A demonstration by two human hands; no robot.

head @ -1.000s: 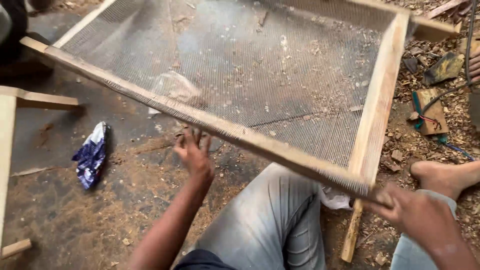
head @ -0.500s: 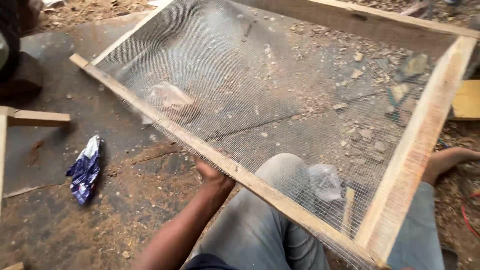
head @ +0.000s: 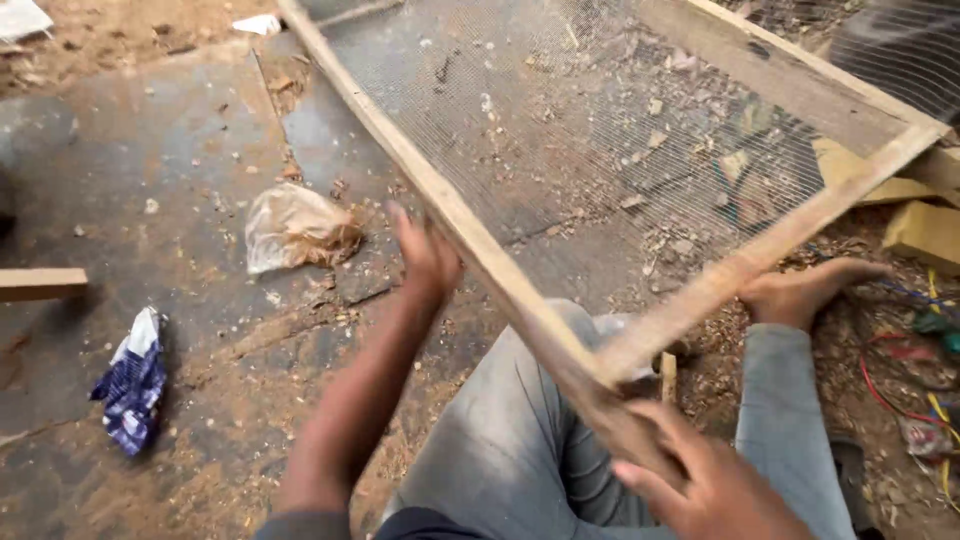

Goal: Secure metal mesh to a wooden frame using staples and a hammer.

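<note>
Gripping the near corner of the wooden mesh frame [head: 640, 190], the right hand [head: 700, 480] has its grip clamped around the joint. Farther out, the left hand [head: 425, 255] sits against the long rail, fingers partly spread. The frame hangs tilted above the grey-trousered legs [head: 520, 440]; mesh looks already fixed. Beyond lie a crumpled plastic bag [head: 295, 228] and a blue wrapper [head: 132, 385].

A crumpled blue and white wrapper [head: 131, 384] lies on the ground at the near left. Farther in, left of centre, sits a crumpled clear plastic bag [head: 296, 228], whitish with brown stuff inside. At the far left corner shows a white scrap of packaging [head: 20, 17], and another small white scrap [head: 259, 23] lies farther right.
</note>
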